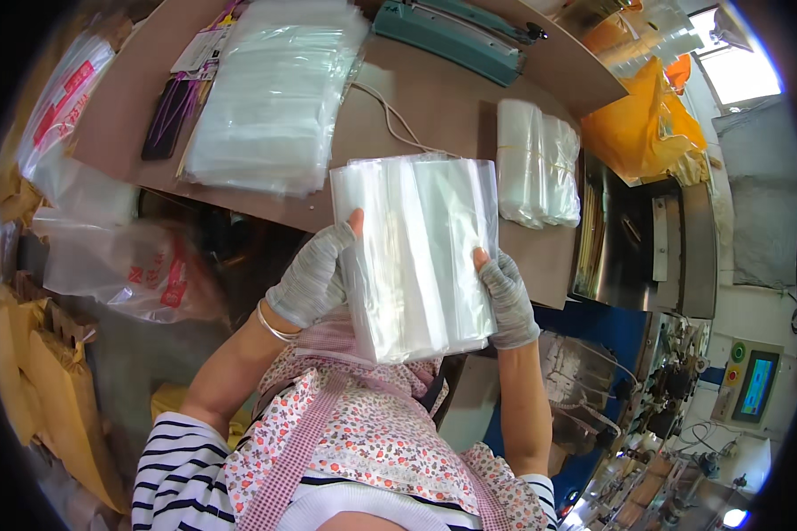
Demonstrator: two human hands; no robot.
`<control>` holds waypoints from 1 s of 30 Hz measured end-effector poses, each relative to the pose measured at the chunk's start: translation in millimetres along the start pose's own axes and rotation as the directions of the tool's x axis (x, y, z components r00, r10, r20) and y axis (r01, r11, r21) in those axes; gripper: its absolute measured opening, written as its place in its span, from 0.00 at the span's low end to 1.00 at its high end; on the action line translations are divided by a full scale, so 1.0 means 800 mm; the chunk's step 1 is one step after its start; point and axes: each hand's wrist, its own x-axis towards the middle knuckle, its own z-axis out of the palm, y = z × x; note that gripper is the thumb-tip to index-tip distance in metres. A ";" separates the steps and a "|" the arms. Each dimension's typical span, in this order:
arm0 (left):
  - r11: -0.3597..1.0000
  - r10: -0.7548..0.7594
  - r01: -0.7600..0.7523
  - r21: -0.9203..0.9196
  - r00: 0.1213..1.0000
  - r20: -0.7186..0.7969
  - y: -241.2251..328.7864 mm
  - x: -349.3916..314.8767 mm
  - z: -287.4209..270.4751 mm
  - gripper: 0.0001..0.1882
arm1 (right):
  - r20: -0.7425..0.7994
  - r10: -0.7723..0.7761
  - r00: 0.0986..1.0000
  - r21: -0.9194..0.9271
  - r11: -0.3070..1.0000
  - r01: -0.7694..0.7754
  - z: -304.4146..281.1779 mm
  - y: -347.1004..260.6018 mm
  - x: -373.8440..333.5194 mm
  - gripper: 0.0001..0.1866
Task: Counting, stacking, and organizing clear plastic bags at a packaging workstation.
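Between my two hands I hold a stack of clear plastic bags (416, 257) upright in front of my apron. My left hand (317, 274), in a grey fingertip-free glove, grips the stack's left edge, thumb on the front face. On the right edge my right hand (507, 296), gloved the same way, clasps it with the thumb in front. The other fingers are mostly hidden behind the bags. Beyond, on the brown table (416, 102), lie a large pile of clear bags (270, 97) and banded bundles of clear bags (537, 164).
A green bag sealer (452, 40) stands at the table's back, its cord (390, 115) trailing over the top. A dark phone (164, 119) lies at the left. Yellow sacks (642, 124) and a machine with a control panel (748, 385) are at right; plastic sacks (133, 265) at left.
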 end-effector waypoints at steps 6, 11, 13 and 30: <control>0.963 0.051 -0.055 0.264 0.998 0.023 0.003 -0.012 -0.004 0.25 | -0.015 0.077 0.997 0.135 0.988 -0.075 -0.010 0.028 0.002 0.21; 0.962 0.019 -0.042 0.270 0.996 0.086 0.007 -0.020 -0.002 0.25 | -0.021 0.134 0.991 0.190 0.973 -0.127 -0.011 0.037 -0.002 0.20; 0.967 0.006 -0.031 0.254 0.995 0.100 0.007 -0.022 -0.005 0.25 | 0.008 0.142 0.990 0.256 0.957 -0.139 -0.004 0.036 -0.007 0.22; 0.912 -0.008 -0.033 0.408 0.995 0.098 0.002 -0.025 -0.012 0.22 | -0.004 0.109 0.994 0.283 0.953 -0.103 -0.004 0.058 -0.019 0.20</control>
